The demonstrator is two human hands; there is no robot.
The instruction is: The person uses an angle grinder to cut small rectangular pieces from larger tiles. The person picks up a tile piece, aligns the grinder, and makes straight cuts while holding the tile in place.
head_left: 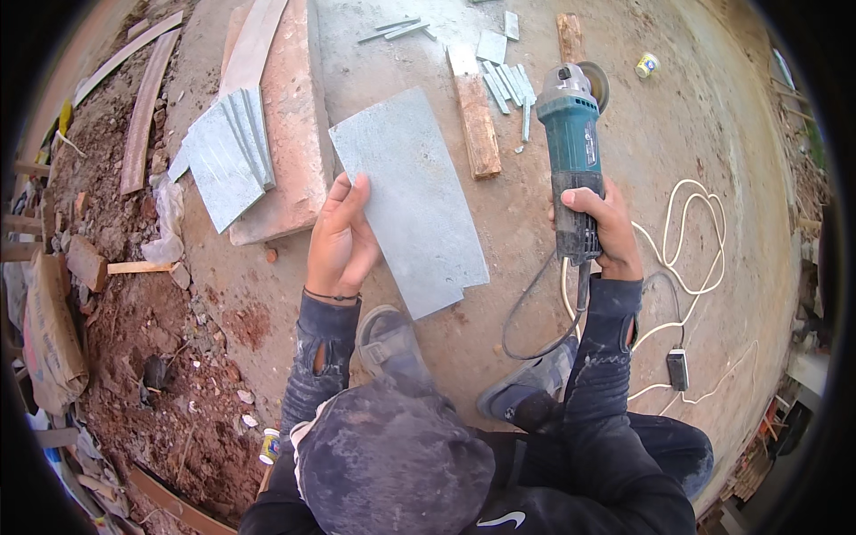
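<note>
My left hand (342, 234) grips a grey rectangular stone tile (415, 205) by its left edge, thumb and fingers closed on it. The tile has a small notch at its near right corner. In my right hand (612, 225) is a teal and black angle grinder (573, 138), held around its dark rear body. The grinder's round disc (595, 86) points away from me, to the right of the tile. Whether the disc is spinning cannot be made out. A dark cord (512, 332) runs from the grinder's back end.
A stack of grey tiles (223, 160) leans on a reddish slab (303, 134) at left. Cut stone strips (510, 85) lie by a wooden block (475, 125). A cream cable (713, 259) loops at right near a black plug connector (678, 369). Loose soil (169, 330) lies at left.
</note>
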